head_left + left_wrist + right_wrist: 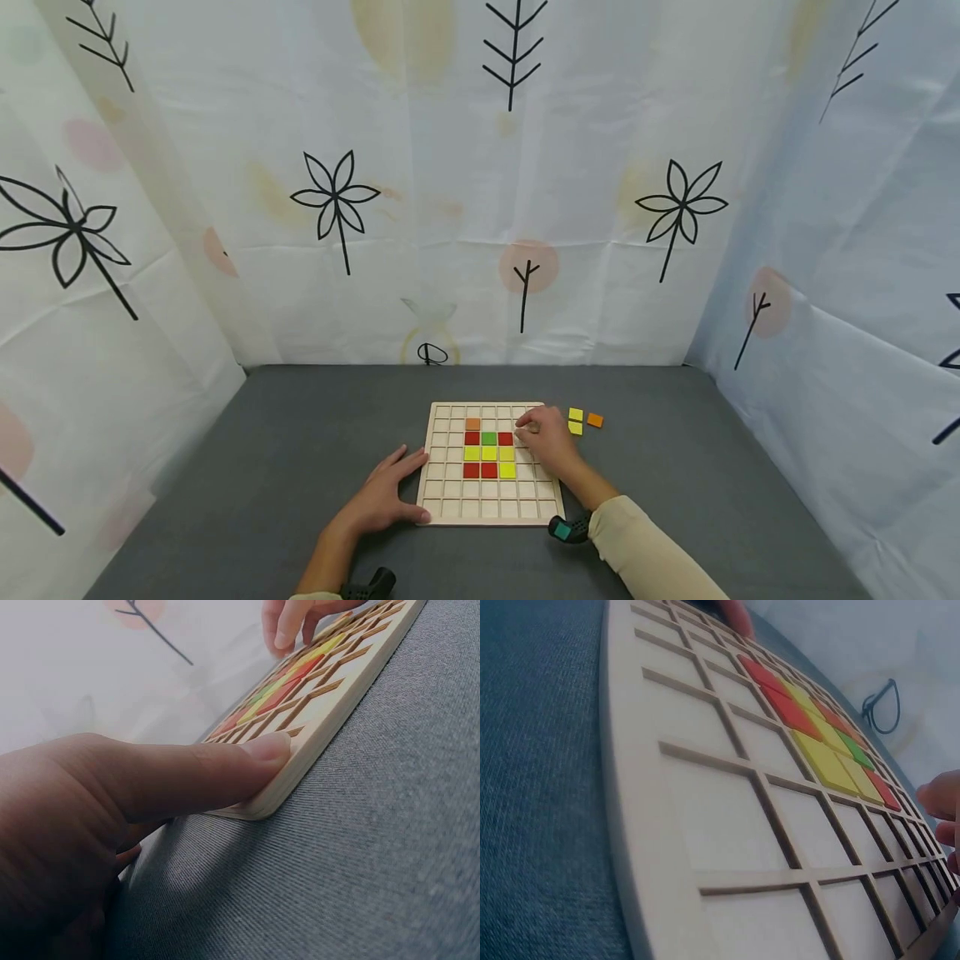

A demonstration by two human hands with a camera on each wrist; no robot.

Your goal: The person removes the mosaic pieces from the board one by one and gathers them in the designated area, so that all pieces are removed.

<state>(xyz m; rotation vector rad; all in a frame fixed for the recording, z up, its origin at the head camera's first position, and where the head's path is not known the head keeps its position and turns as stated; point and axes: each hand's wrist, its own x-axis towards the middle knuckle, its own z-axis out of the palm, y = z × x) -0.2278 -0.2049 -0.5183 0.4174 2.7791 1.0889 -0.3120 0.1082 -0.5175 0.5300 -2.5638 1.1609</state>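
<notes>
The wooden grid board (489,490) lies at six o'clock in the head view, squarely before the person. At its eight o'clock edge the left hand (378,502) spreads fairly straight fingers, gripping nothing, thumb on the rim, presumably to steady it. The right hand (551,440), fingers bent together, is over the two o'clock side; whether it pinches anything I cannot tell. Yellow tiles (576,414) and an orange tile (595,420) lie beyond, seemingly for easy reach.
</notes>
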